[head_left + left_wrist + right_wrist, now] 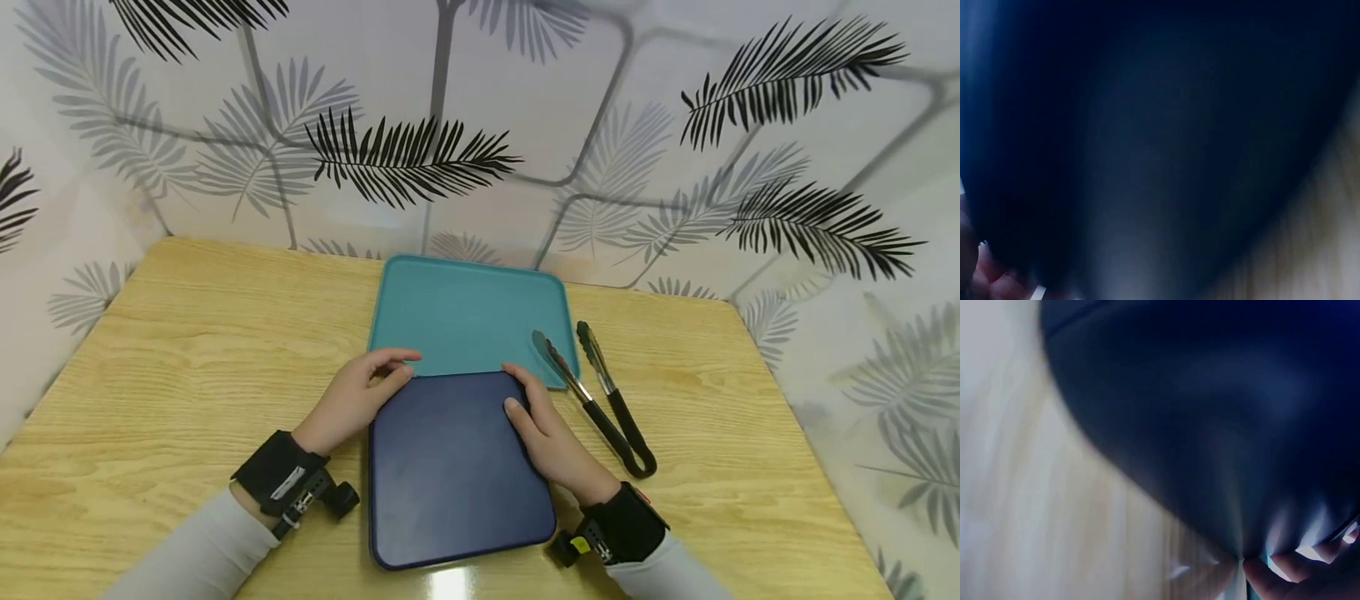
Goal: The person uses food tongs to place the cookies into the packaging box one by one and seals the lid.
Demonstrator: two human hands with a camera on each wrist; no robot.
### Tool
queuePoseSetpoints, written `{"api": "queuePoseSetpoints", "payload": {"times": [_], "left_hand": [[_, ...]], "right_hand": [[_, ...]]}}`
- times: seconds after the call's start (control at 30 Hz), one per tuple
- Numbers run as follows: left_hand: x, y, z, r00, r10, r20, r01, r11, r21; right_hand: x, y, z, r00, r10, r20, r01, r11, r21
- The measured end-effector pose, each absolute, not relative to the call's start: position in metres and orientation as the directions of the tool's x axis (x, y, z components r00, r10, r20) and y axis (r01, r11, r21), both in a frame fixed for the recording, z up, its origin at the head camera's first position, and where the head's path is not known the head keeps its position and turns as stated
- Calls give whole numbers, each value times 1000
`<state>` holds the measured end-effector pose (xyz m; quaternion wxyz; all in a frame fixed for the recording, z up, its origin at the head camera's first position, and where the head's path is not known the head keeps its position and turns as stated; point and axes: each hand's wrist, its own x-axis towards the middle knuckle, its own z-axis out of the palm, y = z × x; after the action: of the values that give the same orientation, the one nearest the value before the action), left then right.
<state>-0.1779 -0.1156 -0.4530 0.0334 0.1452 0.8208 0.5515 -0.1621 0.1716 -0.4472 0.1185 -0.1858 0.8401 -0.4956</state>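
A flat, dark blue tray-like rectangle with rounded corners (457,475) lies in front of me, its far edge overlapping the near part of a teal tray (465,312). My left hand (360,392) holds it around its far left corner, the thumb at the edge and the index finger stretching over the teal tray. At the far right corner my right hand (551,433) grips it, thumb on top and fingers along the edge. The dark blue surface (1166,137) fills most of the left wrist view, blurred. In the right wrist view, curled fingers (1297,569) meet its edge.
Black-handled metal tongs (622,425) lie spread to the right, one tip over the teal tray and the other beyond its right edge. The wooden table (225,333) extends to both sides. A leaf-patterned backdrop (525,117) rises behind the table.
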Motion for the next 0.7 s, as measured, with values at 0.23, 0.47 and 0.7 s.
{"api": "queuePoseSetpoints", "payload": {"times": [0.23,0.47,0.7], "left_hand": [[-184,-109,-454,-952,286,107,183,255,950],[-200,-100,-456,-940,319,122,195,206,959],[-217,-99,-459,-910,392,135,207,149,967]], "right_hand": [[-155,166,-444,-928,-373,6,-194,467,-863],[-155,171,-444,-952,-302,59,-222,542,-811],[-162,174,-447,-940,-331,76,-262,564,-783]]}}
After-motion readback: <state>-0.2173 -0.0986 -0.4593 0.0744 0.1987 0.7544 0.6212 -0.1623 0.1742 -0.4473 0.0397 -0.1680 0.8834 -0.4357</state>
